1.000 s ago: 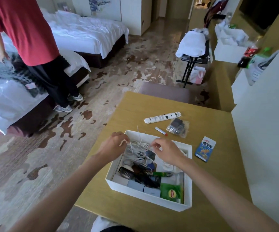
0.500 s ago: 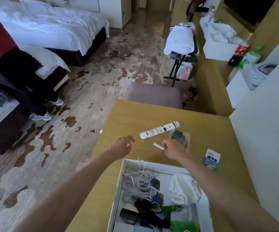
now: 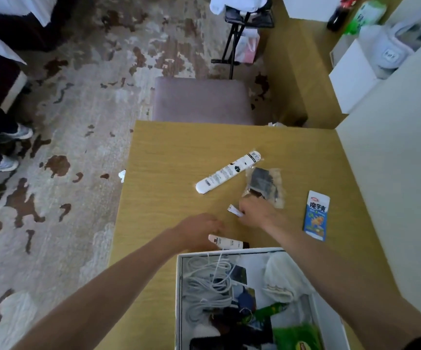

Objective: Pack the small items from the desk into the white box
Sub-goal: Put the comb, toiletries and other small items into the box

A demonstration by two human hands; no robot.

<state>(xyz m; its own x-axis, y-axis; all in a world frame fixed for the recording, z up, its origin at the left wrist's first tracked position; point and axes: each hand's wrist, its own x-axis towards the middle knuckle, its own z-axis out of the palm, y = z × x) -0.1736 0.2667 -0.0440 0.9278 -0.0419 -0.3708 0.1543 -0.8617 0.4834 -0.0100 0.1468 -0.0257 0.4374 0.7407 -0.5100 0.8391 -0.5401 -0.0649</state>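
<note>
The white box (image 3: 178,294) sits at the near edge of the wooden desk (image 3: 164,157). It holds a coiled white cable (image 3: 204,281), a white cloth (image 3: 280,276), a green packet (image 3: 297,334) and dark items. My left hand (image 3: 199,232) lies just beyond the box rim, its fingers over the left end of a white tube with a black cap (image 3: 228,243). My right hand (image 3: 258,213) pinches a small white stick (image 3: 234,210). Beyond lie a white remote (image 3: 229,170), a clear bag with a dark item (image 3: 265,185) and a blue packet (image 3: 316,215).
A padded stool (image 3: 201,99) stands against the far desk edge. A white wall panel (image 3: 393,178) borders the desk on the right. Another person's shoes (image 3: 5,147) stand on the patterned carpet at the left, beside a bed.
Both hands left the cable in the box and reached forward onto the desk. My right hand closed on the small white stick. The view tilted down, and the white tube now shows under my left hand.
</note>
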